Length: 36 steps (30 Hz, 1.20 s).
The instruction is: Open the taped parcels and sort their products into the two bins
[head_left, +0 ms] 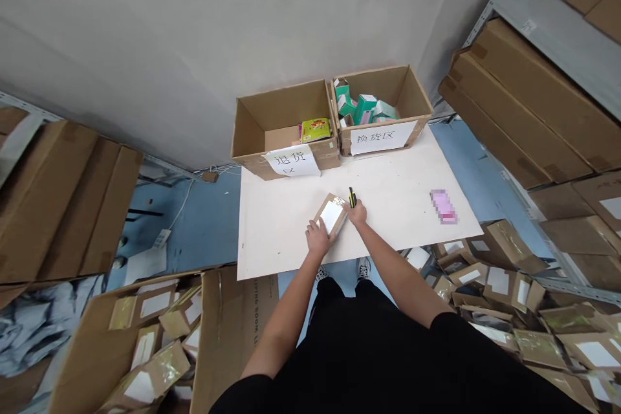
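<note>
A small cardboard box (322,204) with a white label on top lies tilted on the white table (272,233), near its front edge. My left hand (318,237) rests on the box's near left side, fingers over its edge. At the far right corner of the box, my right hand (358,212) is closed around a yellow and black box cutter (352,198) that points up and away from me. Whether the blade is out is too small to tell.
Two open cartons with paper signs stand at the back: the left carton (257,165) holds a green-yellow packet (315,130), the right carton (420,132) several green boxes (365,107). A blurred pink item (443,207) lies at right. A large carton (213,330) of parcels stands front left.
</note>
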Tool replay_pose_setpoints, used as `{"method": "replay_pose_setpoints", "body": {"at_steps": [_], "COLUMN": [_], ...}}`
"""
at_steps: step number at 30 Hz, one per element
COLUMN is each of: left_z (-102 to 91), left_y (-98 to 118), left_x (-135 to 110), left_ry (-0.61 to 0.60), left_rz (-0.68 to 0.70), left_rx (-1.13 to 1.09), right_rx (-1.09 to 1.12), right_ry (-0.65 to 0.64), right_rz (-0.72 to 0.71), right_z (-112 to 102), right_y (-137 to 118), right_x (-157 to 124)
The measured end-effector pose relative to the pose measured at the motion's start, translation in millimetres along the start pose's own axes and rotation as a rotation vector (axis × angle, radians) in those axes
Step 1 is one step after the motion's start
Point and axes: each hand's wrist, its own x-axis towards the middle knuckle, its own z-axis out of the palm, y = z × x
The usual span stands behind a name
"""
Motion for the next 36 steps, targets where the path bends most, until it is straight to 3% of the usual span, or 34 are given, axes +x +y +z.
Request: {"method": "replay_pose_setpoints", "body": {"at_steps": [3, 6, 9, 11, 15, 19, 22, 25, 28, 30, 32, 36], "left_z": [-5.5, -19.7, -21.8, -12.7, 15.5, 33.2, 33.6, 23.8, 6.8, -5.9, -18.3, -38.3], "left_y": [-14.9, -60.7, -107.2, -125.3, -131.5, -137.0, -167.2, -216.6, -269.5, -301.0, -327.2, -355.4], "left_x": [9.5, 29.3, 39.9, 40.0, 36.4, 36.0, 35.6, 36.8, 43.9, 53.1, 65.4, 92.2], "left_ry": [-0.068, -0.222, -0.142, -0.076, -0.116, -0.095, -0.092, -0.096, 0.01, 0.062, 0.018, -0.12], "left_rz": [0.0, -0.008, -0.028, 0.074, 0.265, 0.157, 0.083, -0.03, -0.088, 0.023, 0.171, 0.401], "left_rx": [-0.048, -0.174, -0.192, -0.149, -0.144, -0.247, -0.381, -0.468, -0.482, -0.453, -0.38, -0.22], "right_rx": [0.281, 0.487, 0.479, 0.443, 0.529, 0.604, 0.559, 0.475, 0.311, 0.155, 0.012, -0.18], "right_ry": [-0.084, -0.153, -0.169, -0.183, -0.203, -0.228, -0.33, -0.476, -0.554, -0.576, -0.556, -0.319], "right_rz": [0.059, 0.085, 0.139, 0.169, 0.148, 0.071, 0.004, -0.018, -0.034, -0.072, -0.119, -0.178], "right_z": [9.0, 20.5, 40.8, 61.0, 107.0, 135.8, 146.0, 160.7, 185.8, 204.7, 220.5, 234.4], "right_y": [-3.3, 6.9, 16.8, 17.3, 0.3, -31.6, -59.0, -85.3, -104.8, -111.3, -112.6, -108.3], "right_x": [6.7, -2.3, -19.5, -32.0, -53.7, -67.3, -76.0, -87.7, -101.9, -110.9, -117.8, -123.5]}}
